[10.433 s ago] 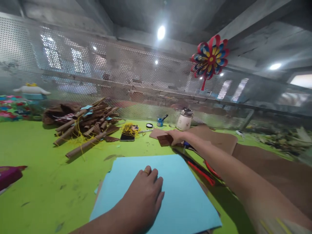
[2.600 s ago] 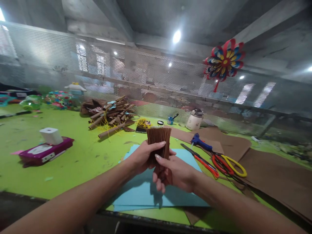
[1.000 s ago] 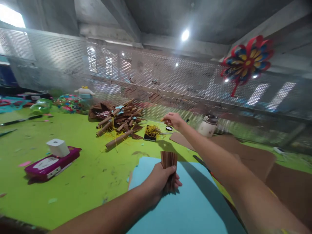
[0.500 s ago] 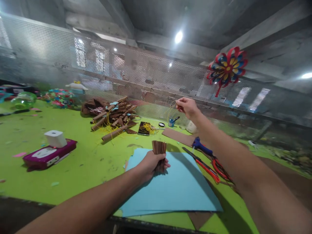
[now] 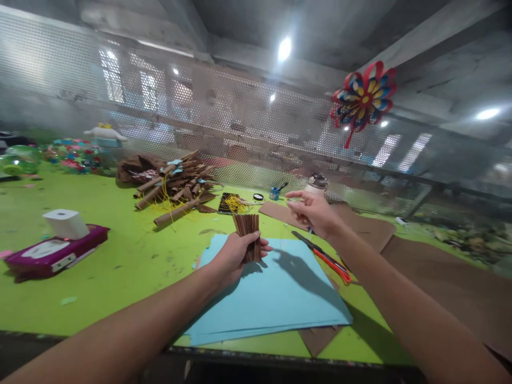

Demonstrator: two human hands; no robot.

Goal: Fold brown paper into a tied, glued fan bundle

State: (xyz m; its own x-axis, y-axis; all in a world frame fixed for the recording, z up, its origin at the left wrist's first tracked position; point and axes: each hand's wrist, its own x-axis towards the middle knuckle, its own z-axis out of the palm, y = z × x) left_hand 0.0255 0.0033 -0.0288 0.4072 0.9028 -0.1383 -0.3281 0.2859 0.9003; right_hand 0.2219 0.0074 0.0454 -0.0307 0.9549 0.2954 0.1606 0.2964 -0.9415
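My left hand [image 5: 236, 255] is closed around a pleated brown paper bundle [image 5: 247, 226], held upright over light-blue paper sheets [image 5: 264, 298]. Its folds fan out slightly above my thumb. Out to the right, my right hand [image 5: 312, 210] hovers over the far edge of the sheets, index finger stretched left and fingers apart. Nothing plain shows between them; a fine strand would be too thin to make out. Below that hand lie scissors with red-orange handles [image 5: 334, 266], blades pointing up-left.
Rolled brown paper pieces [image 5: 176, 213] with yellow string are piled at back left. A phone [image 5: 226, 204] lies under tangled yellow string [image 5: 236, 202]. A blue jar [image 5: 274, 193] stands behind. At left, a white cube [image 5: 66, 224] sits on a purple pack [image 5: 56, 253]. Brown paper [image 5: 436, 282] covers the right.
My right hand has come down, and its pinch on a thin looped strand has loosened into spread fingers. My left hand still grips the pleated paper. The view has shifted slightly right.
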